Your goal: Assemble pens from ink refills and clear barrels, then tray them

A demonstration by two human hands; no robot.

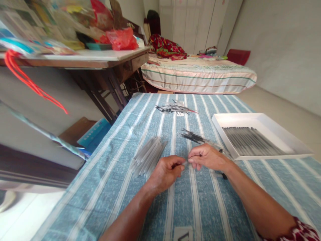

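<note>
My left hand (pixel 167 171) and my right hand (pixel 207 156) meet fingertip to fingertip above the striped cloth, both pinched closed. Something small and thin seems to be between them, mostly hidden by the fingers. Left of my left hand lies a bundle of thin grey, see-through sleeves (pixel 149 154). Thin sticks with dark ends (pixel 194 136) lie just beyond my right hand, partly covered by it. Under my right wrist, a small black piece (pixel 224 175) shows.
A shallow white box (pixel 272 124) at the right holds a row of grey sticks (pixel 250 140). Farther back lies a loose pile of thin dark and grey pieces (pixel 175 108). A cluttered side table (pixel 100 62) stands left; a bed (pixel 200 75) is behind.
</note>
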